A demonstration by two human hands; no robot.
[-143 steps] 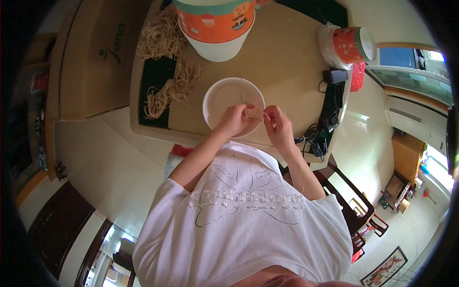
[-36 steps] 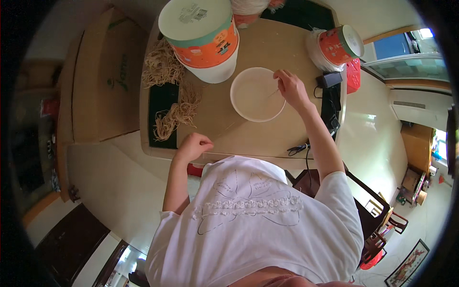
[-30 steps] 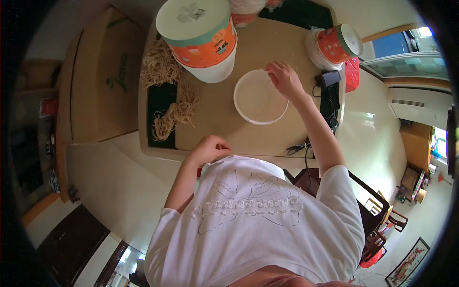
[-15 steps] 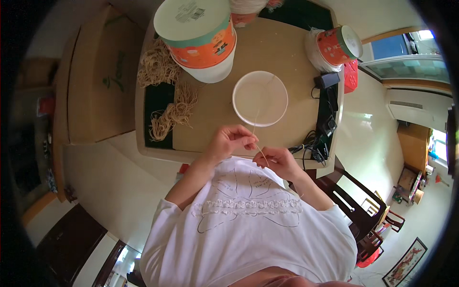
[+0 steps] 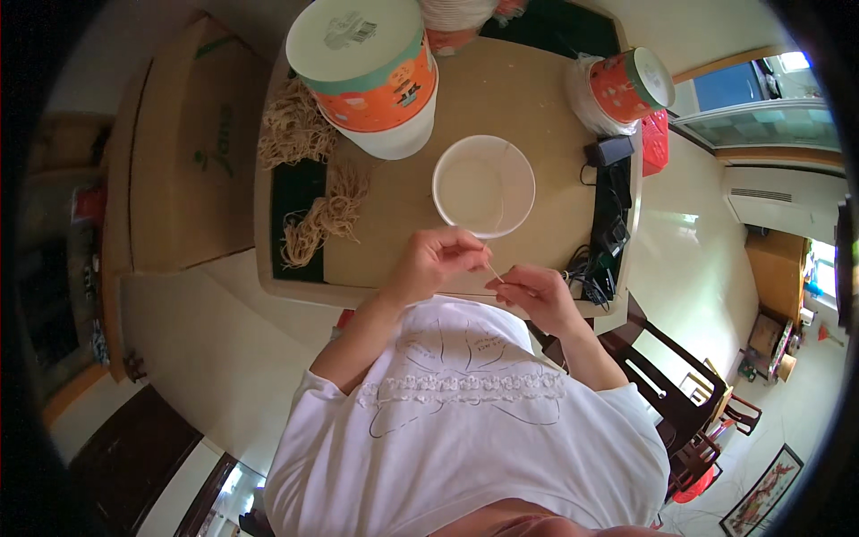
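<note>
Just in front of the white paper tub, both hands work on a thin beige string. My left hand pinches it between thumb and fingertips, close to the tub's near rim. Slightly nearer and to the right, my right hand grips the string with closed fingertips. The short stretch between the hands looks straight. The tub stands open, and its pale inside shows; a small brownish bit is at its far rim. Bundles of similar beige string lie at the table's left side.
A tall stack of orange-and-green tubs stands upside down at the far left of the table. Another wrapped tub stack is at the far right, with black adapters and cables nearer. A large cardboard box stands left of the table.
My right hand has shifted right and slightly away from me. My left fingertips have moved a little toward the tub. The string end that hung past my right fingers no longer shows.
</note>
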